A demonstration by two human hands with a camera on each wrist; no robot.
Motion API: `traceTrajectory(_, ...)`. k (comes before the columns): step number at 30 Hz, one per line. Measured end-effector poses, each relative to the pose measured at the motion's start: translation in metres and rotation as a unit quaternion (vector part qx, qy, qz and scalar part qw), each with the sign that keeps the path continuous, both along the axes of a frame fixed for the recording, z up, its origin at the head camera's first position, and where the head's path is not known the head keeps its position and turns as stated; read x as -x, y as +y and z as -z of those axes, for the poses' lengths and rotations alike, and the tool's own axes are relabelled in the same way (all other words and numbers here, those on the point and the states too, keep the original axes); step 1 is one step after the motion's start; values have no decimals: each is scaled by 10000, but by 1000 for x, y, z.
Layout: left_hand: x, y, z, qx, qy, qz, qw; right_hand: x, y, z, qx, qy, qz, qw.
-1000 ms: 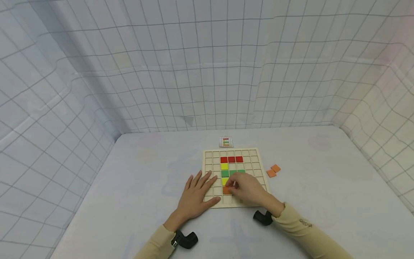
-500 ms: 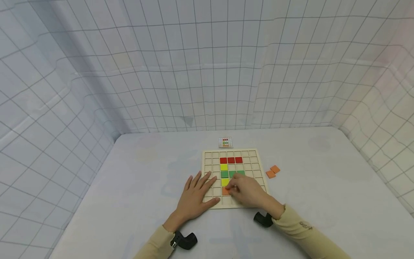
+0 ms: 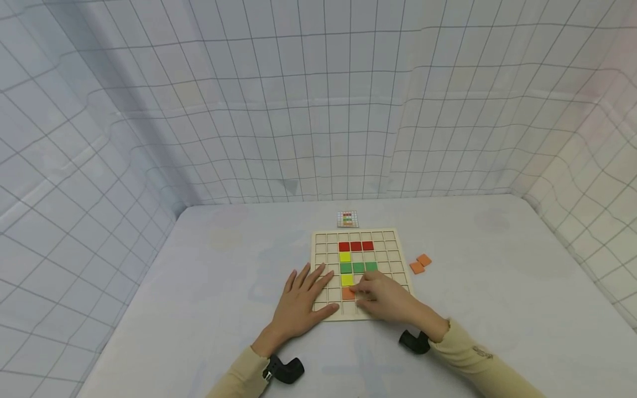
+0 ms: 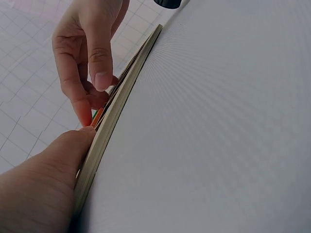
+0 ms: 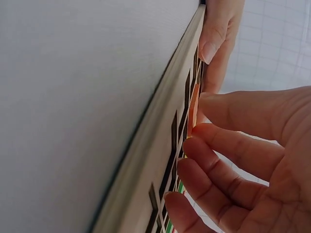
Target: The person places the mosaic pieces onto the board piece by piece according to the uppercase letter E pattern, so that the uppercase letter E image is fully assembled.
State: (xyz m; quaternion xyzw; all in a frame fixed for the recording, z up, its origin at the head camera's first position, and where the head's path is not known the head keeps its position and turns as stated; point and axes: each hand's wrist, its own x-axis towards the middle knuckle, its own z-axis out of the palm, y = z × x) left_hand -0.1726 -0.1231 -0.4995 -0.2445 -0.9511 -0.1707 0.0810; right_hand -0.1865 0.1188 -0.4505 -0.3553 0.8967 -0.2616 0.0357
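In the head view a pale grid board (image 3: 334, 307) lies flat on the table. My left hand (image 3: 297, 308) rests spread on its left part, thumb near the front edge. My right hand (image 3: 387, 297) is over the front right part, its index fingertip touching an orange tile (image 3: 347, 294) in the board. The left wrist view shows the thumb (image 4: 101, 80) apart from that index finger. Yellow tiles (image 3: 346, 280), green tiles (image 3: 358, 267) and red tiles (image 3: 355, 246) sit farther back in the grid. The right hand covers several squares.
Two loose orange tiles (image 3: 417, 267) lie on the table right of the board. Behind it is a small pattern card (image 3: 347, 219) with coloured squares. Grid-lined white cloth (image 3: 348, 121) walls the back and sides.
My right hand has shifted slightly right, its thumb moving away from the index finger and off the orange tile. More of the green tiles shows. The left hand stays put.
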Motion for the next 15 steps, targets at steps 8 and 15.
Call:
traceTrajectory(8, 1, 1, 1, -20, -17, 31, 10000, 3, 20, 2, 572, -212, 339, 9976)
traceTrajectory(15, 1, 0, 1, -73, 14, 33, 10000, 10, 52, -1, 366, 200, 1134, 9927)
